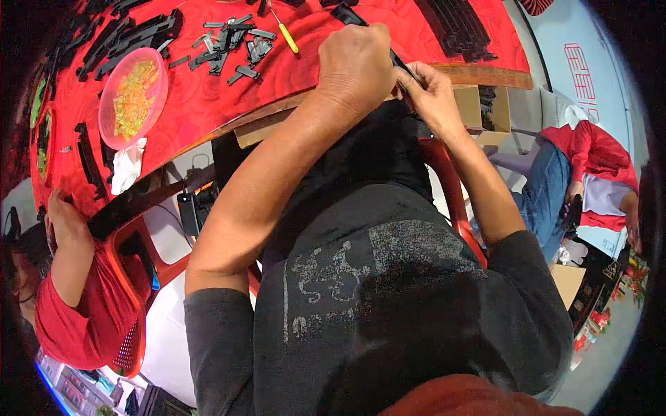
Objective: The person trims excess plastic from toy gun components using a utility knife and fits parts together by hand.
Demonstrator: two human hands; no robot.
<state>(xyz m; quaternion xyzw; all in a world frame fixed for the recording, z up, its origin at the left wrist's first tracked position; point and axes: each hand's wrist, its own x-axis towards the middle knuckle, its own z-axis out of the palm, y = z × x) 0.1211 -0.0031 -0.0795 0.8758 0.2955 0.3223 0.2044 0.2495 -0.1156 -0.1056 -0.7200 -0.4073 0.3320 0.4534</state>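
While bent over the red table [208,104], gripped one long black strip [347,14]: left hand [354,66] fingers curled on it, right hand [430,93] fingers pinching it.

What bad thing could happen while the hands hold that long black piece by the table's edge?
1. The long black strip is held by the left hand and right hand over the edge of the red table; a slip might drop it.
2. The loose black parts and the yellow-handled tool lie close by; an elbow might scatter them.
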